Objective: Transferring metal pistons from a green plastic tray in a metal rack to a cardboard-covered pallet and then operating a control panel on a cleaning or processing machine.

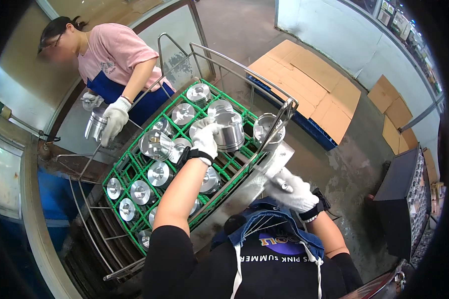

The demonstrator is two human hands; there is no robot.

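Note:
My left hand, in a white glove, reaches over a cart and grips a shiny metal piston above a green wire rack. Several more pistons sit in the rack's squares, among them one with its flat crown up and one lying tilted. Another piston is beside the rail at the right end. To the right of the cart, my gloved right hand is closed around a small shiny metal piece, partly blurred and mostly hidden by the fingers.
Across the cart a co-worker in white gloves holds a piston. Metal rails rise around the cart. Flattened cardboard covers a blue pallet behind it. A dark bin with metal parts stands at the right.

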